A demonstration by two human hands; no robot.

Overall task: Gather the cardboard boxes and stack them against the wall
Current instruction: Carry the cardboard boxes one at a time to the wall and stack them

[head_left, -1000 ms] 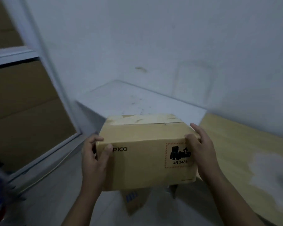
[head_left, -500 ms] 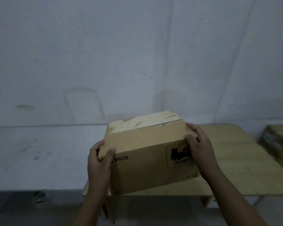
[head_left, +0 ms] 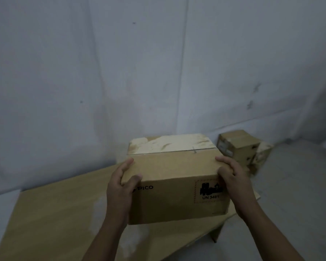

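Both forearms reach forward from the lower edge of the view, roughly parallel, and each hand takes one end of a cardboard box.

Left hand: it is clamped on the box's left end. Its fingers are curled over the top edge and the thumb is pressed on the near face beside the printing.

Right hand: it is clamped on the right end. Its fingers are spread and hooked over the top right corner, and the palm lies flat against the side. Both hands grip firmly and hold nothing else.

Location of the box: it is held level over the right part of a low wooden worktop, close to the grey wall. I cannot tell whether its underside touches the surface. The rear half of its top is pale and scuffed, with a seam running across.

Markings on the near face: "PICO" is printed in black at the left. At the right is a hazard label with a dashed red border, a black pictogram and the text "UN 3481". Smaller print at the lower right corner is too fine to read.

Other boxes sit on the floor against the wall, to the right of the worktop. They carry pale stickers, which are blurred and illegible.
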